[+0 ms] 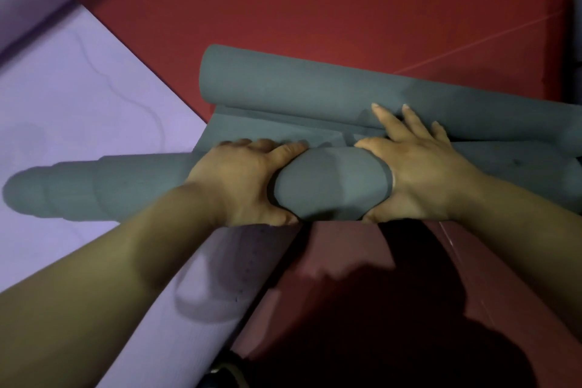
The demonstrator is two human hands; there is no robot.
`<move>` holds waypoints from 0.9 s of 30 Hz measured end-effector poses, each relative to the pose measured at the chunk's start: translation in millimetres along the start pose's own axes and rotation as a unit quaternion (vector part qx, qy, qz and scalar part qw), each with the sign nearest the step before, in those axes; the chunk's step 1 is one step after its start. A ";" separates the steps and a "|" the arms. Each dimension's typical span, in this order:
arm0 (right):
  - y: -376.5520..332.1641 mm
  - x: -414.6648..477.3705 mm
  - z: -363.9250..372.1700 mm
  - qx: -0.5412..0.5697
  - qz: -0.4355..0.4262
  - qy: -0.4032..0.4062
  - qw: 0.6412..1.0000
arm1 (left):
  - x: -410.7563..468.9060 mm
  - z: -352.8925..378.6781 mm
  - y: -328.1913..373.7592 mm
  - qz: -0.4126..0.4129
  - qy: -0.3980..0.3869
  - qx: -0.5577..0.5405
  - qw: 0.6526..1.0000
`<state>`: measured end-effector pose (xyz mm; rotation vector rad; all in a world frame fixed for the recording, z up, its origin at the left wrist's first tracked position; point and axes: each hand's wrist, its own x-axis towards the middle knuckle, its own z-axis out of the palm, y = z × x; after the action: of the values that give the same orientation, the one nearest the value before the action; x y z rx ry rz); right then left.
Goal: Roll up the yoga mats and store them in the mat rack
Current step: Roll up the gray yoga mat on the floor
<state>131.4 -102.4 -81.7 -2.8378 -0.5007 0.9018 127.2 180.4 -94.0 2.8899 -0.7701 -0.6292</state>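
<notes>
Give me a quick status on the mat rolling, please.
Left grip, right grip hold grey roll. Second grey roll lies beyond. Rack not in view.

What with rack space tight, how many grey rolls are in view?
2. The near grey roll is gripped by the left hand and right hand; the far grey roll lies beyond. More may sit outside the frame.

Right end of grey mat (330, 186), seemingly off-frame
</notes>
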 end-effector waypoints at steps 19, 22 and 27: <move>-42.1 -104.8 82.5 0.042 0.027 -0.072 0.996 | -102.9 44.4 57.6 0.001 -0.099 -0.052 0.994; -44.0 -84.4 102.4 0.040 0.054 0.018 0.998 | -93.1 62.6 45.8 -0.008 -0.101 -0.059 0.993; -36.8 -56.3 94.4 0.070 0.086 0.070 0.991 | -75.5 55.0 30.0 -0.002 -0.054 -0.015 0.998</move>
<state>23.3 -85.9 -120.5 -2.8206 -0.1712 0.7251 31.3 192.8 -110.9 2.8509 -0.7624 -0.7971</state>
